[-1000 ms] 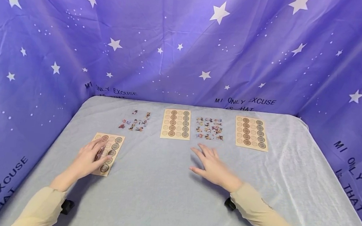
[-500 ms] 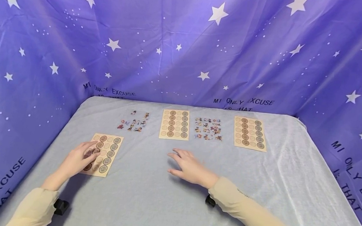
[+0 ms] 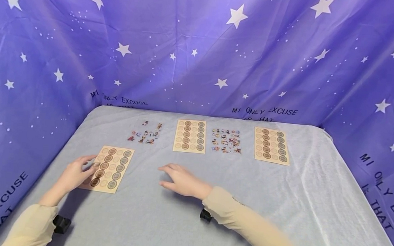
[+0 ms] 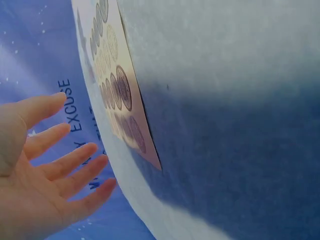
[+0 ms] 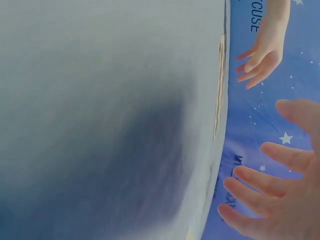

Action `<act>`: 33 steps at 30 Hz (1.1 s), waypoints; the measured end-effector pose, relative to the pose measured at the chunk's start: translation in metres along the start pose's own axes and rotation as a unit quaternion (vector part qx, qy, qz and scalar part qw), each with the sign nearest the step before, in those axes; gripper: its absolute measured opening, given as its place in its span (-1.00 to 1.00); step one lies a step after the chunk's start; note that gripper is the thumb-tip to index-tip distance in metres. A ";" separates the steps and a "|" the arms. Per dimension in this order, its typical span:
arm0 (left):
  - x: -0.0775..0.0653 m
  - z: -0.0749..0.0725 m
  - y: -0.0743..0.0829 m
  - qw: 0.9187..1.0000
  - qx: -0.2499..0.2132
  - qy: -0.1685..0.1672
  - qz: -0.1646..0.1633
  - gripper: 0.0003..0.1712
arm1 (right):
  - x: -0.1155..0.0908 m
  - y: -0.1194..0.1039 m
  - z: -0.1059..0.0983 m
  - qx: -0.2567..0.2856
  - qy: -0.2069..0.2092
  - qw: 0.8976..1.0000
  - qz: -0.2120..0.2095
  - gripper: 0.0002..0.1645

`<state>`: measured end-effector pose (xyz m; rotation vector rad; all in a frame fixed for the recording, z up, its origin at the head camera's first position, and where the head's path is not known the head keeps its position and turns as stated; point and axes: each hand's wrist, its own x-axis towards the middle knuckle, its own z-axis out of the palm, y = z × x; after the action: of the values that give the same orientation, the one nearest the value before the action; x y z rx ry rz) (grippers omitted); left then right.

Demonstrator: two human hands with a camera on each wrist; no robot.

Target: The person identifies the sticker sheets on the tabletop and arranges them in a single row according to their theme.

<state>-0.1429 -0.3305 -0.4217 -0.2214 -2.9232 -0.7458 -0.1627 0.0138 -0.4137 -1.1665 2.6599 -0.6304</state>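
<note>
Two paper sheets with rows of round prints lie at the back of the surface [image 3: 173,230]: the middle sheet [image 3: 190,136] and the right sheet [image 3: 272,146]. Between them is the right patch [image 3: 226,140] of tiny bright pictures. The left patch [image 3: 145,132] is on the other side of the middle sheet. Starry purple cloth [image 3: 177,31] hangs behind and on both sides.

In the head view, the left hand [image 3: 74,173] gets in the way and hides part of the left edge of the near sheet [image 3: 113,168]. The tiny pictures are too small to make out. The left sleeve [image 3: 34,226] and right sleeve [image 3: 251,231] run off the bottom. The right wrist view shows the near sheet only as a thin strip, from its side.

The near sheet lies flat on the left part of the surface, turned a little. The left hand is up above its left side, apart from it. Its grip is spread, with gaps between the fingers. The right hand [image 3: 185,181] is up over the surface, to the right of the near sheet and apart from it, fingertips pointing that way. Its grip is spread too.
</note>
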 end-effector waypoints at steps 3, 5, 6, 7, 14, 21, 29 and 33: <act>-0.001 -0.001 -0.004 1.000 -0.005 -0.009 -0.014 -0.52 | 0.009 -0.005 0.005 0.032 -0.006 0.999 -0.001 -0.42; -0.001 -0.001 -0.008 1.000 -0.006 -0.014 -0.021 -0.52 | 0.014 -0.007 0.010 0.043 -0.008 0.999 -0.002 -0.43; -0.001 -0.001 -0.009 1.000 -0.008 -0.017 -0.025 -0.52 | 0.017 -0.009 0.012 0.050 -0.010 0.999 -0.001 -0.44; -0.001 0.000 -0.011 1.000 -0.007 -0.016 -0.025 -0.53 | 0.019 -0.010 0.014 0.057 -0.011 0.998 0.000 -0.45; 0.000 0.003 -0.018 0.999 -0.008 -0.011 -0.031 -0.56 | 0.035 -0.025 0.029 0.164 0.007 0.986 0.016 -0.51; 0.006 0.005 -0.021 0.998 -0.018 -0.029 -0.050 -0.47 | 0.051 -0.036 0.043 0.282 0.030 0.956 0.069 -0.56; 0.008 0.006 -0.024 0.996 -0.045 -0.062 -0.054 -0.47 | 0.065 -0.051 0.055 0.530 0.023 0.828 0.181 -0.45; 0.007 0.006 -0.025 0.993 -0.038 -0.088 -0.062 -0.47 | 0.072 -0.062 0.060 0.573 0.050 0.789 0.217 -0.43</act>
<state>-0.1541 -0.3489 -0.4373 -0.1195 -3.1017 -0.9007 -0.1516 -0.0946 -0.4393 -0.1479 1.7892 -1.8083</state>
